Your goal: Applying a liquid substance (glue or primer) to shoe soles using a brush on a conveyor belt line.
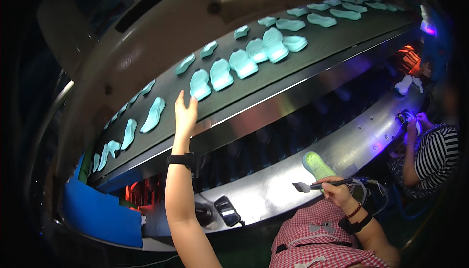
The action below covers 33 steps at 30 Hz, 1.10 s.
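Observation:
My left hand is stretched out over the dark conveyor belt, thumb and fingers apart and nothing in them. Its fingertips are right by the lower end of a pale turquoise shoe sole; whether they touch it I cannot tell. More soles of that colour, such as the one beside it, stand or lean in a row to the right. In my right hand is a brush with a dark handle, its bristles pointing left. Behind the brush, a yellow-green shoe sole lies on the metal ledge.
The conveyor belt carries several more soles along its far side. Below it runs a shiny metal ledge with a small black case. A blue panel stands at left. Another person in a striped top works at far right.

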Motion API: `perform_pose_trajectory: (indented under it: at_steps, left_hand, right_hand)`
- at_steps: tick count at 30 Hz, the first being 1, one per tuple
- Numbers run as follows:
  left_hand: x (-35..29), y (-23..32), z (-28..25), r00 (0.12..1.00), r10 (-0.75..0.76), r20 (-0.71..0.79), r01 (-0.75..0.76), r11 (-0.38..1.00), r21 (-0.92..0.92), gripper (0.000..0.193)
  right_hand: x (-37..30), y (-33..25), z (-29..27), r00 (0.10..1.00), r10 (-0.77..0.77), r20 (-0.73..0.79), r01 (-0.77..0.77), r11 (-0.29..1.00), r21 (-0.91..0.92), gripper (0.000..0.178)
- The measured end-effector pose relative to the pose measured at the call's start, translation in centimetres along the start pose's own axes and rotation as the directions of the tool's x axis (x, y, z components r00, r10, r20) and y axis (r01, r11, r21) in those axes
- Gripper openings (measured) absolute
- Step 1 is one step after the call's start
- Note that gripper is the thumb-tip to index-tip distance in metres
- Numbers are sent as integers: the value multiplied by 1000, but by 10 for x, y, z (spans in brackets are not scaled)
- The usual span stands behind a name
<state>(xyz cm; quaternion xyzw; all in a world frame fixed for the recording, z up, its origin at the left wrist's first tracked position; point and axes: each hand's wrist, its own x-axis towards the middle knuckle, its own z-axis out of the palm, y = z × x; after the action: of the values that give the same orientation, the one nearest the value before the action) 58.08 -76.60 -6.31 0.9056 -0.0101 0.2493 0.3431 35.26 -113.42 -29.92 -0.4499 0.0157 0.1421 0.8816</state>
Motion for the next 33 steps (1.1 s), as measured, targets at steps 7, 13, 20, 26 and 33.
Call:
perform_pose_trajectory:
  at_steps: [7, 13, 20, 26, 33]
  left_hand:
    - [3, -19, 23, 969, 246, -34, -202, 862, 466, 42]
    - [-10, -17, 8, 779, 626, -37, -533, 693, 485, 20]
    - [-138, -16, -17, 974, -198, 114, 182, 373, -910, 32]
    - [-277, 15, 15, 833, -146, 533, 516, -139, -845, 61]
    - [-369, -14, 126, 705, -154, 692, 638, -289, -714, 89]
  right_hand:
    - [-2, 3, -3, 996, -91, -8, 92, 993, 77, 24]
    - [13, -7, -20, 979, 15, -201, 16, 988, 153, 21]
    - [15, -2, -28, 963, 41, -266, -4, 991, 137, 18]
    - [21, 0, -28, 979, 26, -201, -7, 995, 98, 18]
    - [31, -1, 12, 999, 28, 26, -27, 999, -36, 18]
